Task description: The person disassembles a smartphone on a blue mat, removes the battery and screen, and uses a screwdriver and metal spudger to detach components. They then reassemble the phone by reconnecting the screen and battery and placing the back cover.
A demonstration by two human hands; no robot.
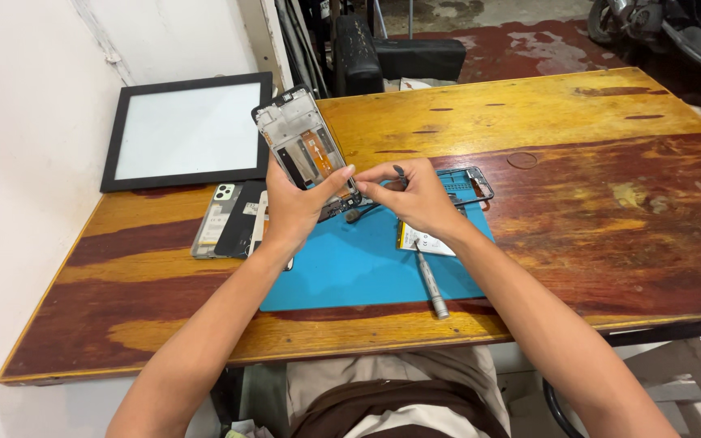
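Observation:
My left hand (294,209) holds an opened phone body (302,146) tilted up over the blue work mat (350,268), its inner frame with an orange flex strip facing me. My right hand (415,195) pinches a small dark part at the phone's lower end, with a thin black cable hanging toward the mat. A silver screwdriver (430,284) lies on the mat by my right wrist, beside a flat battery (423,240). A black phone frame (472,185) rests at the mat's far right corner.
A black-framed white panel (188,130) leans at the table's back left. Phone back covers (225,219) lie left of the mat. The wooden table (594,178) stretches right. A black chair (383,53) and a parked scooter (675,24) stand beyond it.

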